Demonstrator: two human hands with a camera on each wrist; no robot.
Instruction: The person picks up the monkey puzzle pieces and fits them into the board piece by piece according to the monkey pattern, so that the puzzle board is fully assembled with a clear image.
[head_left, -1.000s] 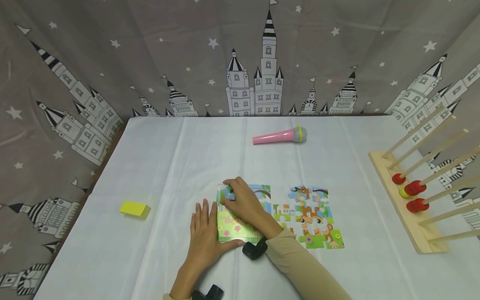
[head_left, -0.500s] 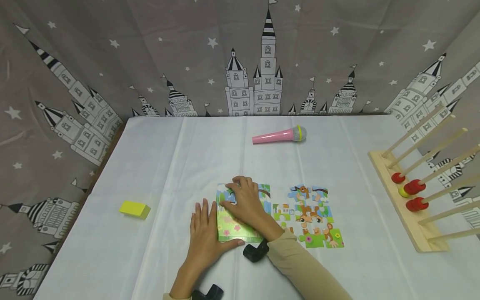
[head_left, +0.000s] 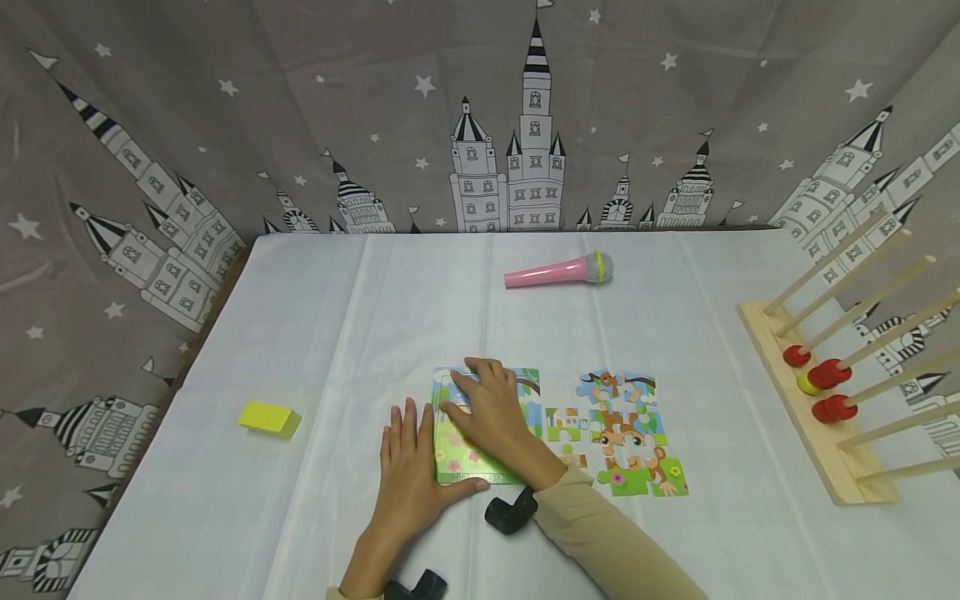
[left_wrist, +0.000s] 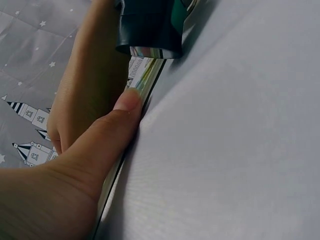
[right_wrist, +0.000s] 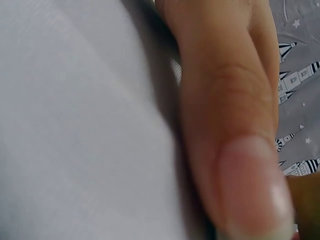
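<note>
A square picture puzzle board (head_left: 457, 467) with a green meadow and blue sky lies at the middle front of the table. My left hand (head_left: 408, 483) lies along its left side with fingers straight. The thumb rests against the board's near edge (left_wrist: 145, 80), seen in the left wrist view. Over the board's upper middle, my right hand (head_left: 495, 417) touches the surface, thumb and index finger apart, and covers part of the picture. The right thumb (right_wrist: 250, 185) fills much of the right wrist view. Right of the board lie several jigsaw pieces (head_left: 622, 433) showing a monkey.
A pink toy microphone (head_left: 551, 273) lies toward the back. At left is a yellow block (head_left: 270, 420). A wooden peg stand (head_left: 802, 417) with red and yellow beads stands at right. The white tablecloth (head_left: 375, 308) ends at a grey castle-print curtain (head_left: 300, 83).
The right hand has shifted slightly right on the board, and its thumb and index finger have spread. A dark patch at its fingertips no longer shows. The left hand stays in place.
</note>
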